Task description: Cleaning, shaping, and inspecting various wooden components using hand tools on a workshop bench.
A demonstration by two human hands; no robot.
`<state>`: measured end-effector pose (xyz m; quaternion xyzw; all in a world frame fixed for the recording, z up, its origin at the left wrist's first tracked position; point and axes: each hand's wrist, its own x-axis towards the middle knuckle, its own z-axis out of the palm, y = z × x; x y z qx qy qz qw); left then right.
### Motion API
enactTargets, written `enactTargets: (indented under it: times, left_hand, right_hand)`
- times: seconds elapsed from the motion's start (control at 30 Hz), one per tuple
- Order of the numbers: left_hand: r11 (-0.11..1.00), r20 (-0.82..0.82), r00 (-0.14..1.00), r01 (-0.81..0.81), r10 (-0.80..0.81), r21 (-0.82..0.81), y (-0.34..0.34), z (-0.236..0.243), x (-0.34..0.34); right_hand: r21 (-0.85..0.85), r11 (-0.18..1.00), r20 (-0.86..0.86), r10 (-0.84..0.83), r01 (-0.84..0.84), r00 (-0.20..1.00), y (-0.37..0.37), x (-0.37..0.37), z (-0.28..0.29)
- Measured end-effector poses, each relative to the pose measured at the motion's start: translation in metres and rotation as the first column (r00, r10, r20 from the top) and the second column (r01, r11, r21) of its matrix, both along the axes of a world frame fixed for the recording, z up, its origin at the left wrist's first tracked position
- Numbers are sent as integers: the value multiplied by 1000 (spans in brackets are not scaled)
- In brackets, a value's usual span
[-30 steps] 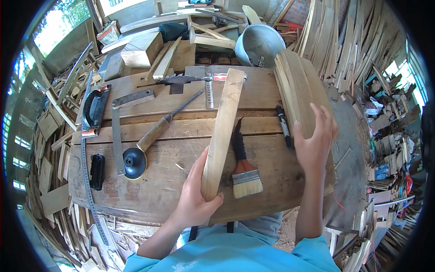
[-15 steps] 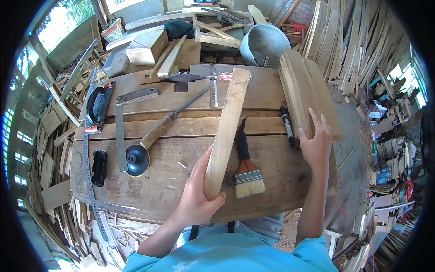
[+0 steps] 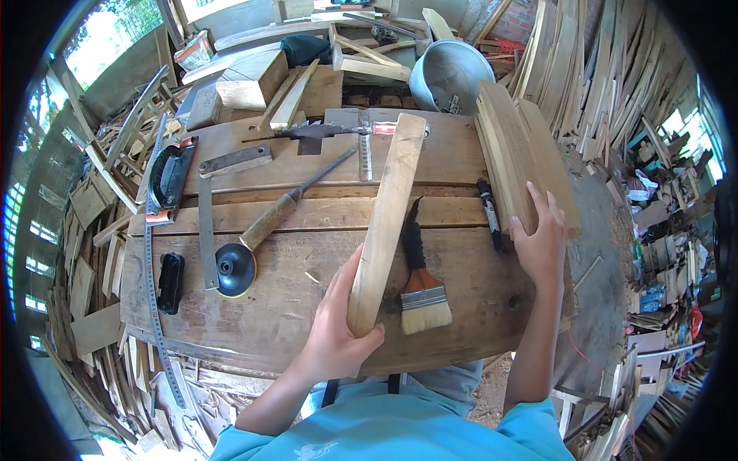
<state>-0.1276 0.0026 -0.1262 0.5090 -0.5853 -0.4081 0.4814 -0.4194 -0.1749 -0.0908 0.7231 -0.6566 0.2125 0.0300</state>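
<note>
My left hand (image 3: 338, 319) is wrapped round the lower end of a squared wooden strip (image 3: 388, 219), held slanting up and away over the workbench (image 3: 461, 307). At the right edge, my right hand (image 3: 541, 238) grips the near end of a wooden board (image 3: 511, 157), thumb on its left side and fingers over its top. Another board (image 3: 550, 161) lies against it on the right. Between my hands lie a flat paintbrush (image 3: 423, 296) with a dark-wrapped handle and a black marker pen (image 3: 489, 211).
Left on the bench are a wooden-handled chisel (image 3: 269, 219), a round black tool (image 3: 234, 270), a sliding bevel (image 3: 206, 227), a hand sander (image 3: 169, 180), a black case (image 3: 171, 283) and a long measuring tape (image 3: 151, 284). A bucket (image 3: 453, 73) and timber offcuts (image 3: 250, 81) stand behind.
The whole view has shifted very slightly. Both hands keep their hold, and the strip and boards stay almost where they were.
</note>
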Motion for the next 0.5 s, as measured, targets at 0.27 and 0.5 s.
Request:
enactTargets:
  times: [0.27,0.5]
  left_hand:
    - [1000,3,1000,-1,1,0,-1,1,0]
    - [1000,16,1000,0,0,-5,-1,2,0]
  right_hand:
    - [5,1000,-3,-10,10,1000,0,1,0]
    - [-32,999,-1,-28,28,1000,-1,2,0]
